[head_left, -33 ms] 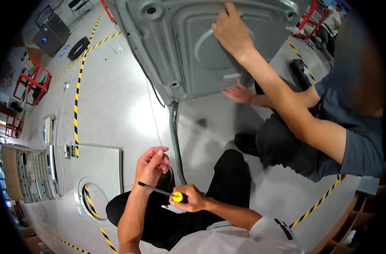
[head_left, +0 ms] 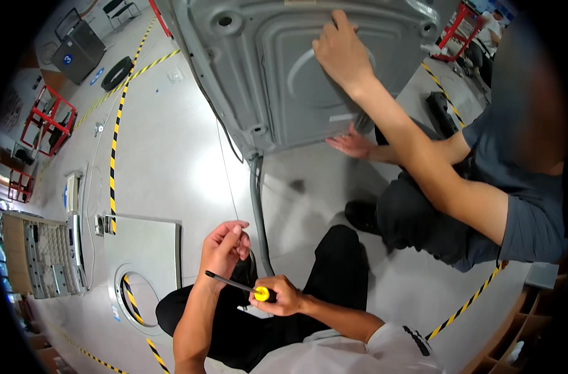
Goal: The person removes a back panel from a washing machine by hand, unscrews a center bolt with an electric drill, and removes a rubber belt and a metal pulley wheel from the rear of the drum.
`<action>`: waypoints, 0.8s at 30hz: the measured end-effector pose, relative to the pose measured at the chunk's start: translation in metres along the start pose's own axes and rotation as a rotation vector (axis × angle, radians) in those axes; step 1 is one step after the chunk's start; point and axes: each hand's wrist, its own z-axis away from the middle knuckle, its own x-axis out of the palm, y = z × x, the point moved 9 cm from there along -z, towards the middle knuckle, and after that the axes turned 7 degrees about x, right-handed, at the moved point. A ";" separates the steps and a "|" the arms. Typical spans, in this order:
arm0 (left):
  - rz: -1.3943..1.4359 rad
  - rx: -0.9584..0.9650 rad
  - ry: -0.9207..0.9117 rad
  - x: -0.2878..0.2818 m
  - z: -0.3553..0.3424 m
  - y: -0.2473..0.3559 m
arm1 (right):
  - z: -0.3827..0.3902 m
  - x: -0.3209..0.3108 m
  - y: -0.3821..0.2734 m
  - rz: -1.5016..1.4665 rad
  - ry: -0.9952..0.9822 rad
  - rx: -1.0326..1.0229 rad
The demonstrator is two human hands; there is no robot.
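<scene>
My right hand [head_left: 281,297] is wrapped round the yellow and black handle of a screwdriver [head_left: 234,282]. Its dark shaft points left, passing over my left wrist. My left hand [head_left: 225,242] is raised with curled fingers, thumb pressed to the fingertips; anything pinched there is too small to make out. Beyond my hands a large grey metal appliance panel [head_left: 277,112] stands tilted, with round holes and pressed ridges. A co-worker's hand [head_left: 343,53] lies on its face, and the co-worker's other hand [head_left: 352,144] is at its lower edge. A grey hose [head_left: 257,212] hangs from its lower corner.
On the floor at left lies a pale front panel [head_left: 143,240] with a round opening. Further left is a disassembled appliance part [head_left: 50,258]. The co-worker's knee [head_left: 415,209] is close on the right. A compartmented brown box [head_left: 514,330] sits at lower right; striped tape [head_left: 114,159] marks the floor.
</scene>
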 end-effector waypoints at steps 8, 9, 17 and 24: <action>0.011 -0.009 -0.007 0.002 0.003 0.002 | -0.003 0.000 -0.007 -0.004 0.011 0.013; 0.014 -0.008 -0.011 0.001 0.003 0.002 | -0.003 0.000 -0.005 -0.007 0.015 0.008; 0.003 -0.012 -0.023 0.006 0.002 -0.001 | 0.001 -0.003 0.000 0.055 0.007 0.040; 0.013 -0.006 -0.043 0.009 0.002 -0.002 | 0.000 -0.006 0.001 0.011 0.056 0.006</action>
